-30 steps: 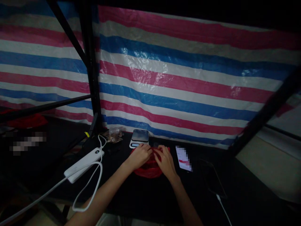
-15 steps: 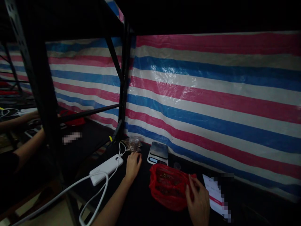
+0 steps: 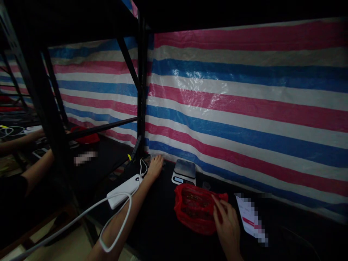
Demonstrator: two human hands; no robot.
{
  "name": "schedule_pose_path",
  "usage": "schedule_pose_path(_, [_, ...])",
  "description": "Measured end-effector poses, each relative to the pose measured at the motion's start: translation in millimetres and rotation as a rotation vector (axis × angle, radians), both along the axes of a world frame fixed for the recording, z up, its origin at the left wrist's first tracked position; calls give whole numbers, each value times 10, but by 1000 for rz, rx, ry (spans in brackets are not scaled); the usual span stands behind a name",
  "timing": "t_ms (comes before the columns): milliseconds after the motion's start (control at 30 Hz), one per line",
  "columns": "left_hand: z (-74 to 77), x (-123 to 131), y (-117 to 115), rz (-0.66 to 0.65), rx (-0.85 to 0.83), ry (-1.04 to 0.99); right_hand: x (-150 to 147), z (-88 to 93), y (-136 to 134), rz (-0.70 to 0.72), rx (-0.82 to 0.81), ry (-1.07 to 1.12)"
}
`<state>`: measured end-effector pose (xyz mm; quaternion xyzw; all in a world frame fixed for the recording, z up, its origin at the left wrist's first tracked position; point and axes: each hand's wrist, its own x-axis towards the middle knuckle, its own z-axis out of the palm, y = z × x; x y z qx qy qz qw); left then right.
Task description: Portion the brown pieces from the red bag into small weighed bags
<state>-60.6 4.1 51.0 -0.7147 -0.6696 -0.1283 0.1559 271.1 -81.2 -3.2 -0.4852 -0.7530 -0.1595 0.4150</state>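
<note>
My left hand (image 3: 155, 166) reaches to the back of the dark table and lies over a clear plastic bag (image 3: 160, 157), which it mostly covers. Its fingers look stretched out; their tips are hard to see. My right hand (image 3: 227, 223) rests against the right side of a red plastic bag (image 3: 194, 208), fingers apart and touching its edge. Small brownish-gold pieces lie in the open red bag, too dark to name. Just behind it stands a small digital scale (image 3: 185, 171) with a lit display and a bare dark platform.
A white power bank (image 3: 123, 192) with a looping white cable (image 3: 115, 243) lies by my left forearm. A lit phone-like screen (image 3: 248, 217) is at right. Black rack posts (image 3: 141, 90) and striped sheeting (image 3: 244, 108) enclose the table. Another person's arms (image 3: 39, 168) are at left.
My left hand has moved forward from in front of the clear bag to on top of it. My right hand stays at the red bag. The view has shifted slightly.
</note>
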Motion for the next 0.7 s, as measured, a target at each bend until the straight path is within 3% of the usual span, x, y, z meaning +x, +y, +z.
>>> schedule_pose_path(167, [150,-277,274,6,-146,21,20,-66,17,32,18,3])
schedule_pose_path(500, [325,-422,310,-25,-323,-33,54,40,-29,43,-15,22])
schedule_pose_path(700, [466,-478,278,-70,-337,-158,10,81,-60,19,-58,42])
